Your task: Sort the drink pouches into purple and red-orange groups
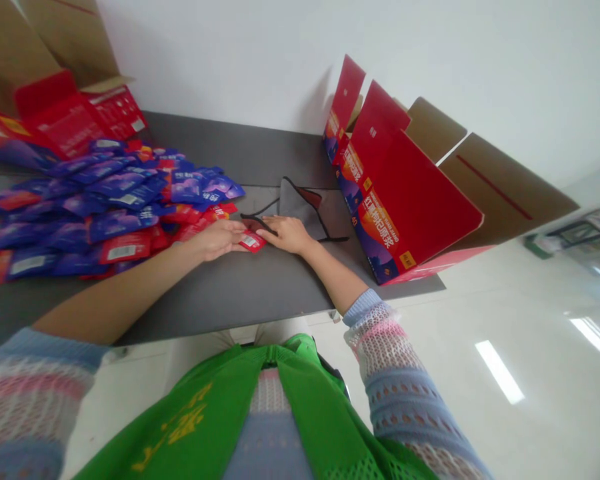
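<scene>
A small red packet with a white label is between the fingers of my left hand, which is closed on it. Just right of it, my right hand has its fingers curled over the black-edged left end of a grey fabric piece, which looks like a pouch. Dark trim runs along the fabric's edges, and part of it stands up from the table. The packet touches or nearly touches the fabric's edge; my fingers hide exactly how they meet. Beside my left hand lies a heap of blue and red packets.
Open red cartons with raised flaps stand on the right of the grey table, near its edge. Another open carton is at the back left, behind the heap. A white wall rises behind the table.
</scene>
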Motion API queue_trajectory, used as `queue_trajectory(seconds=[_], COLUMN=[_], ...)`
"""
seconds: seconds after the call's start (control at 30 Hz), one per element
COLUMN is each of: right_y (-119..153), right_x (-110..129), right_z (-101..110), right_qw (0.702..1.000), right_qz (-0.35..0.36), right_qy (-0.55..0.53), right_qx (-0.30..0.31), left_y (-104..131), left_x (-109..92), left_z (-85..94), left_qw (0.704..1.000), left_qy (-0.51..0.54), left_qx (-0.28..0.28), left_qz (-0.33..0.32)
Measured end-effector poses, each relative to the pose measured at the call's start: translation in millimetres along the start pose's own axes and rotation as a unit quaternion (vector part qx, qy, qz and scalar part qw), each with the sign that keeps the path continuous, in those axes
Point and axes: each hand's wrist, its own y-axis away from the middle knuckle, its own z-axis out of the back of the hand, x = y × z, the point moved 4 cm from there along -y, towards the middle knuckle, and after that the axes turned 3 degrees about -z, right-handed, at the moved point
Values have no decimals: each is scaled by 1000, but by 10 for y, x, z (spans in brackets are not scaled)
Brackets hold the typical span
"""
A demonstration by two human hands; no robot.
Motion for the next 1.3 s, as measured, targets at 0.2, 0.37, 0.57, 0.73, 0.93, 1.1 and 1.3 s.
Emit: queue_trajectory(seconds=[0.2,0.37,0.57,0.73,0.93,1.1,1.3], right_y=[9,31,43,41,52,53,57], right_x=[-209,-280,-253,-239,-228,-214,-190], right_z=[-10,9,25,32,44,45,50], right_qw=[997,995,997,997,998,998,998], right_qz=[-64,-84,-59,-67,-55,-43,-54], right_qy=[44,35,29,24,30,22,25], right_qx=[-20,-30,-41,-32,-28,-30,-22], left_y=[230,551,1018,898,555,387,269], left_x=[14,-406,-825,-697,-381,-307,-419], left_z=[9,150,377,587,630,513,506], left_qw=[989,941,737,612,649,685,695], left_qy=[-118,-284,-475,-615,-651,-612,-570], left_qx=[70,-140,-386,-401,-288,-318,-371], left_qz=[51,-120,-287,-294,-269,-234,-234])
